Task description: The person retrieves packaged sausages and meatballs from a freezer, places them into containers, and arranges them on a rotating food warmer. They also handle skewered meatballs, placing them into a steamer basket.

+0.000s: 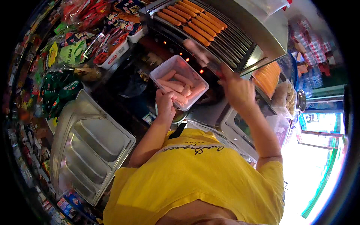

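A clear plastic tub (202, 97) with several pale pink sausages (174, 85) inside is held at its near rim by my left hand (165, 102). My right hand (239, 91) is closed around a blurred utensil, likely tongs (215, 68). At the far end of that utensil, one or two pale sausages (196, 52) hang above the front panel of a hot-dog roller grill (236, 53). Motion blurs them, so I cannot tell how they are gripped. Browned orange sausages (199, 26) lie in rows on the rollers, towards the left and back.
Small orange lights (187, 60) glow on the grill's front. To the left stand a metal tray with compartments (95, 149) and heaps of packaged snacks (71, 53). At right are a bag of orange sausages (266, 78) and a tub of pale round pieces (281, 98).
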Tool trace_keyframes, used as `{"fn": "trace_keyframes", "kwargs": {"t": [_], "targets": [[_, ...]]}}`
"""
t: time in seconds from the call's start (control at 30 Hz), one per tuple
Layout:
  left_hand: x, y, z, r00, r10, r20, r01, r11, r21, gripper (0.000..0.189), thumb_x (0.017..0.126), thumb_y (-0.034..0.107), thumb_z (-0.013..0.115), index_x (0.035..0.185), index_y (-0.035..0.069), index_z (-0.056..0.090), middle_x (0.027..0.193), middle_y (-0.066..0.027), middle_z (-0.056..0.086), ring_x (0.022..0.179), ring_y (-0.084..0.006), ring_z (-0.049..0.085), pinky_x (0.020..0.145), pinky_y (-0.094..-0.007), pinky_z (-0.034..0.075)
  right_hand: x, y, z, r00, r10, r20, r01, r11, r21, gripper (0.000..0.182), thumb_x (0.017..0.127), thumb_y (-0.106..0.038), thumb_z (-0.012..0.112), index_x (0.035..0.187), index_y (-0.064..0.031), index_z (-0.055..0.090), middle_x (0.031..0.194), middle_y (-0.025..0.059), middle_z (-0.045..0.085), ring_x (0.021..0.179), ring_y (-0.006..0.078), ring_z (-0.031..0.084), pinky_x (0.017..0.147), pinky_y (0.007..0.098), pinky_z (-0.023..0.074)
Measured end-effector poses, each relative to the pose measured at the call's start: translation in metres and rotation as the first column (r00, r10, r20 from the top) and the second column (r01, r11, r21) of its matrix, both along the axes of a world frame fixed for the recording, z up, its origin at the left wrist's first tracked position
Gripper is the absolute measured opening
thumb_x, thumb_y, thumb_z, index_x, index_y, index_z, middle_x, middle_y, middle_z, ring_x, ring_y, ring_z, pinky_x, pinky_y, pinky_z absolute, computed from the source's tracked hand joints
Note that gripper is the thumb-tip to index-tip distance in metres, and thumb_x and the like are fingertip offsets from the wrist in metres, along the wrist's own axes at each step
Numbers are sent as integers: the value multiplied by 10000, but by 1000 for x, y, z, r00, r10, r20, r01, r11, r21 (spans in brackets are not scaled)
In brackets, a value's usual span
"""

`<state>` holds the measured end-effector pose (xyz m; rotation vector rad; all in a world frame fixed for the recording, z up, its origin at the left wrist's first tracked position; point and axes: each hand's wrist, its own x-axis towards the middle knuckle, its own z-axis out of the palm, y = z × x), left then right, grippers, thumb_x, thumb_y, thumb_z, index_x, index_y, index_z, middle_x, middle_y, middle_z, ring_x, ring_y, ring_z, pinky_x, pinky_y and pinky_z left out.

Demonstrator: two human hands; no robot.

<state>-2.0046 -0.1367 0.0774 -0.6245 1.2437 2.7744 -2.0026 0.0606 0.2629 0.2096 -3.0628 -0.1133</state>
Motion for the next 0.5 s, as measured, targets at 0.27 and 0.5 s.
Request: {"fn": "trace_keyframes", "kwargs": {"t": [0.27, 0.5], "targets": [[-11, 14, 6, 998, -47, 46, 46, 999, 13, 301, 606, -82, 498, 886, 27, 492, 879, -38, 507, 730, -110, 511, 626, -214, 433, -48, 27, 4, 980, -182, 78, 133, 900, 416, 249, 807, -152, 537, 1011, -9, 528, 777, 137, 655, 731, 277, 661, 595, 366, 529], [-10, 16, 4, 1000, -30, 2, 30, 997, -78, 337, 606, -70, 513, 927, 19, 466, 884, -52, 497, 723, -115, 508, 623, -230, 444, -6, -15, 27, 968, -65, 242, 42, 994, 98, 347, 816, -221, 570, 1117, -87, 462, 775, 168, 636, 730, 347, 633, 621, 432, 501]]}}
